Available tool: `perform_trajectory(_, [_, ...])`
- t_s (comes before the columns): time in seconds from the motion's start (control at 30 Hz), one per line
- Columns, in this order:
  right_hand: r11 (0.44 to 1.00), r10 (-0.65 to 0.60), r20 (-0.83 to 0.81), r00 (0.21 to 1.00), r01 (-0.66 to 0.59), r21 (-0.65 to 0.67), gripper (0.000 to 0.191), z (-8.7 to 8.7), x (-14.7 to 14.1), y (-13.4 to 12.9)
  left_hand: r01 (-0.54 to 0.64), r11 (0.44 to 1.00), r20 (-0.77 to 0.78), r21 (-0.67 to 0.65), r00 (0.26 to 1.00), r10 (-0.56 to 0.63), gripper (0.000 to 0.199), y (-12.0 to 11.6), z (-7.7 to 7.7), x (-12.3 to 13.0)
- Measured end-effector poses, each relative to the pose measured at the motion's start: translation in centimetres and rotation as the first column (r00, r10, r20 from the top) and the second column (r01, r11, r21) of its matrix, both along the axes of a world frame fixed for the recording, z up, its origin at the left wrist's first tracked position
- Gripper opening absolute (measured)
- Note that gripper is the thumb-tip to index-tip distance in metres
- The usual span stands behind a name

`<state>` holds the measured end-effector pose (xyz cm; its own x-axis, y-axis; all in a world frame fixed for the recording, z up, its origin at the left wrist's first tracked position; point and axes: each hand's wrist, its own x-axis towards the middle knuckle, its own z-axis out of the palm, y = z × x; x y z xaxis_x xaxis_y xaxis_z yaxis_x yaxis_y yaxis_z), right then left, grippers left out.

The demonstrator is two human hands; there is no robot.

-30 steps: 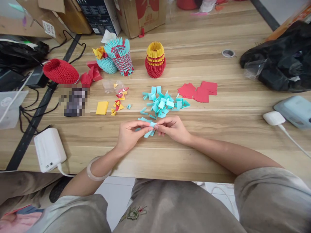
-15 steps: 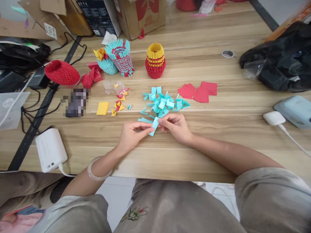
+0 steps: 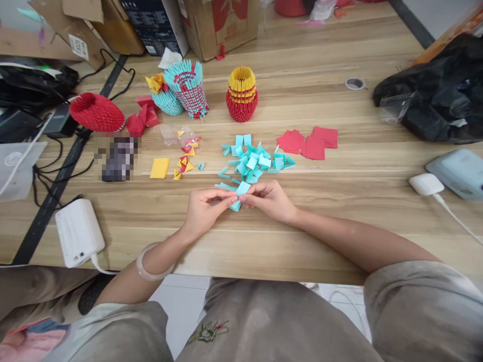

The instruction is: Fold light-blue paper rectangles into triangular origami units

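A folded strip of light blue paper [image 3: 243, 188] is pinched between my two hands near the front of the table. My left hand [image 3: 207, 207] grips its left side, thumb on top. From the right, the thumb and fingers of my right hand [image 3: 272, 201] press on its middle. Under and beside my left fingers lie more flat blue papers [image 3: 225, 186], partly hidden. Just beyond my hands spreads a loose heap of folded blue paper pieces [image 3: 252, 162].
Red paper squares [image 3: 314, 143] lie right of the heap, a yellow paper stack [image 3: 159, 168] and small folded triangles [image 3: 184, 163] left. Behind stand a red-yellow paper vase [image 3: 242, 95] and a blue-red one [image 3: 187, 90]. A white power adapter [image 3: 79, 233] sits front left.
My right hand's thumb has slid down from the strip's upper end to its middle, close to my left thumb. The left hand stays nearly still.
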<state>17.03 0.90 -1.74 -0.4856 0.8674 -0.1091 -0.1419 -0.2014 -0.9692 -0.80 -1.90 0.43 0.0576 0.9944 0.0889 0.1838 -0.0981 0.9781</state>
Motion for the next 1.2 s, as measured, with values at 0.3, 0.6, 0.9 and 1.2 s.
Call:
perform_trajectory(0.3, [0.985,0.071,0.102,0.992,-0.086,0.149,0.035,-0.3,0.0,-0.3,-0.017,1.0,-0.019,-0.012,1.0,0.017,0.01,-0.1,0.1,0.1])
perform_trajectory(0.6, [0.973,0.018,0.132,0.991,-0.048,0.225,0.031,-0.7,0.0,-0.7,0.035,0.997,0.018,-0.068,0.999,-0.034,0.038,-0.1,0.6,0.2])
perform_trajectory(0.9, [0.948,-0.05,0.18,0.982,-0.011,0.319,0.024,-0.8,0.1,-0.7,0.053,0.992,-0.351,0.118,0.936,-0.008,0.013,-0.3,0.1,-0.6])
perform_trajectory(1.2, [0.867,-0.183,0.154,0.971,0.086,0.491,0.022,-0.8,0.2,-0.9,0.037,0.958,-0.483,0.284,0.869,0.11,0.01,-0.4,1.0,-0.1])
